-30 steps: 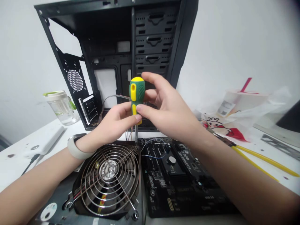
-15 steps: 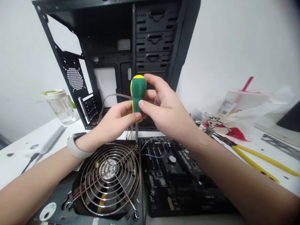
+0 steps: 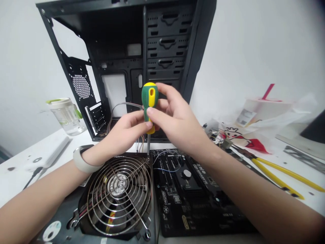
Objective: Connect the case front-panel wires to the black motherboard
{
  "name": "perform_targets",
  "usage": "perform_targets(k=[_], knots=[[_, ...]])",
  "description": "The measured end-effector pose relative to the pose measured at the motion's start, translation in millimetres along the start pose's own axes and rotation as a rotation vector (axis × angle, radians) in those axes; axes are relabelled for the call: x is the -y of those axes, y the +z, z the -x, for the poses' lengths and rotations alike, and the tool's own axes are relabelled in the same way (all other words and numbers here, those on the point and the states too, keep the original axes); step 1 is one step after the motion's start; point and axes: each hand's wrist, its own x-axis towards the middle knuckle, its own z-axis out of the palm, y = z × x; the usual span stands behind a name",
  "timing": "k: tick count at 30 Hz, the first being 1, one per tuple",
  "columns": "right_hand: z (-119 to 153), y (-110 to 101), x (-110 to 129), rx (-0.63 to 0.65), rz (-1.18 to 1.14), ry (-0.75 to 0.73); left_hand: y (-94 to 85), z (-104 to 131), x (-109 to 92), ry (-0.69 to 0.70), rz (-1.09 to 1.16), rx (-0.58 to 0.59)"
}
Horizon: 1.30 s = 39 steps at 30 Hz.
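Note:
A green and yellow screwdriver [image 3: 151, 96] stands upright, its tip on the screw at the upper right corner of the round wire fan grille [image 3: 118, 195]. My right hand [image 3: 175, 117] grips the handle between thumb and fingers. Lower down, my left hand [image 3: 127, 130] pinches the bottom of the handle, a pale band on its wrist. The grille lies on a grey metal power supply [image 3: 63, 210]. Beside it on the right is a black motherboard [image 3: 200, 203], partly under my right forearm.
Behind the hands stands an open black computer case [image 3: 164, 42]. A lidded cup [image 3: 66, 115] and a white device [image 3: 54, 152] are at left. Yellow-handled pliers [image 3: 284, 174], loose wires [image 3: 215, 134] and a drink cup [image 3: 266, 108] in a plastic bag are at right.
The screwdriver handle has turned about its axis, so a yellow strip with a hole now faces me. My right thumb has shifted slightly left. My left hand has barely moved.

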Motion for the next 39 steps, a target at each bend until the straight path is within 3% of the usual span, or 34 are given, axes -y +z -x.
perform_targets(k=[5, 12, 19, 27, 33, 39], knots=[[1.1, 1.3, 0.5, -0.085, 0.107, -0.056, 4.0, 0.4, -5.1, 0.001, -0.086, -0.022], [-3.3, -5.3, -5.5, 0.013, -0.1, -0.01, -0.8, 0.4, -0.4, -0.044, -0.028, -0.019], [-1.5, 0.4, -3.5, -0.09, 0.07, -0.08, 3.4, -0.2, -3.6, -0.035, -0.078, -0.018], [-6.1, -9.2, -3.2, 0.066, -0.127, -0.024, -1.4, -0.3, -0.5, -0.017, -0.041, 0.02], [-3.6, -3.6, -4.3, -0.065, 0.044, -0.091, 1.6, -0.4, -2.7, -0.01, -0.132, 0.001], [-6.2, -9.9, -5.2, 0.037, -0.009, -0.03, -1.5, -0.2, -1.6, -0.006, -0.063, 0.01]])
